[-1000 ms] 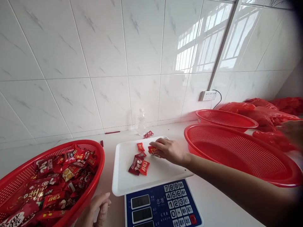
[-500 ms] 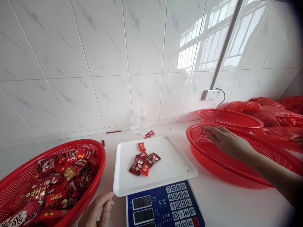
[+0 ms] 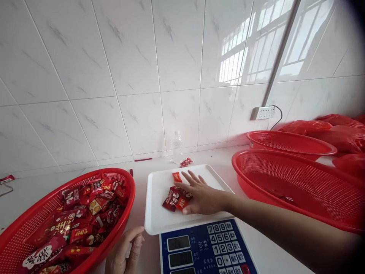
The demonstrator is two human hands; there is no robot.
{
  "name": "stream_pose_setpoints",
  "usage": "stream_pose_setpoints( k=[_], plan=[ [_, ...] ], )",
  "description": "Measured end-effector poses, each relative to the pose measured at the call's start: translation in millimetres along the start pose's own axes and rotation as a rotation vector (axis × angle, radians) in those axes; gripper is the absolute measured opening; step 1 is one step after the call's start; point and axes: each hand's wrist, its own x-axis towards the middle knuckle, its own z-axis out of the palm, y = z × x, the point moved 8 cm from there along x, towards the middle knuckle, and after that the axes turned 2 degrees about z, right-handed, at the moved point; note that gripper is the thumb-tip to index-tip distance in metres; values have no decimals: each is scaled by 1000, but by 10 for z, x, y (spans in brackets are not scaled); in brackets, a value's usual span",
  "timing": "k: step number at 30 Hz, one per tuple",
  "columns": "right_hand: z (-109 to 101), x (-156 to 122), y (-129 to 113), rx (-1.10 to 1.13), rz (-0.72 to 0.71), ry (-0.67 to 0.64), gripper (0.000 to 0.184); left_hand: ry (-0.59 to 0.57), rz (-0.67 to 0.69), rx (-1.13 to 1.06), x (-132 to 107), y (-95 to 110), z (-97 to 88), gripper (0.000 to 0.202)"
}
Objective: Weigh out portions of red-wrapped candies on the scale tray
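My right hand (image 3: 203,198) reaches over the white tray (image 3: 155,220) of the scale, its fingers spread above and against several small wrapped candies (image 3: 172,199). It partly covers the right end of that pile. Just beyond it on the tray lies one more small red candy (image 3: 176,177). My left hand (image 3: 125,249) rests low between the full basket and the scale, thumb and forefinger apart, holding nothing visible; its other fingers are mostly hidden. The blue digital scale (image 3: 203,245) carries the tray.
On the left, a red basket (image 3: 129,201) is heaped with red-wrapped candies. To the right stands another red basket (image 3: 239,179) with a few wrapped pieces, and behind it a third basket (image 3: 252,140). A plastic bottle (image 3: 177,146) stands at the wall, near red plastic bags (image 3: 336,131).
My right hand has moved left from the right basket to the tray, and the small red candy it held is no longer in it. My left hand has hardly moved.
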Motion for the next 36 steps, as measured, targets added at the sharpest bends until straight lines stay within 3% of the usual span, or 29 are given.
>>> stream_pose_setpoints(
  k=[4, 7, 12, 22, 25, 29, 33, 36],
  plan=[
    [87, 303, -137, -3, -21, -5, 102, -12, 6, 23, 15, -24, -4, 39],
    [77, 377, -186, -17, -84, 56, 91, -26, 4, 27, 12, -53, 7, 39],
    [-5, 334, -225, -1, -131, 212, 49, -52, 9, 15, 13, -51, 40, 38],
    [-195, 194, -54, 137, -43, 415, 18, -69, -25, 21, 47, -36, 67, 39],
    [-403, 8, 142, 225, 24, 520, 14, -76, -29, 14, 50, -28, 68, 39],
    [-781, -474, 610, 255, 210, 729, 25, -59, -13, 2, 53, 8, 54, 39],
    [-1052, -1084, 1163, 118, 430, 872, 36, -64, 4, -12, 32, 28, 72, 38],
    [-1107, -1479, 1579, -12, 567, 917, 41, -71, 17, -4, 6, 31, 85, 38]
  ],
)
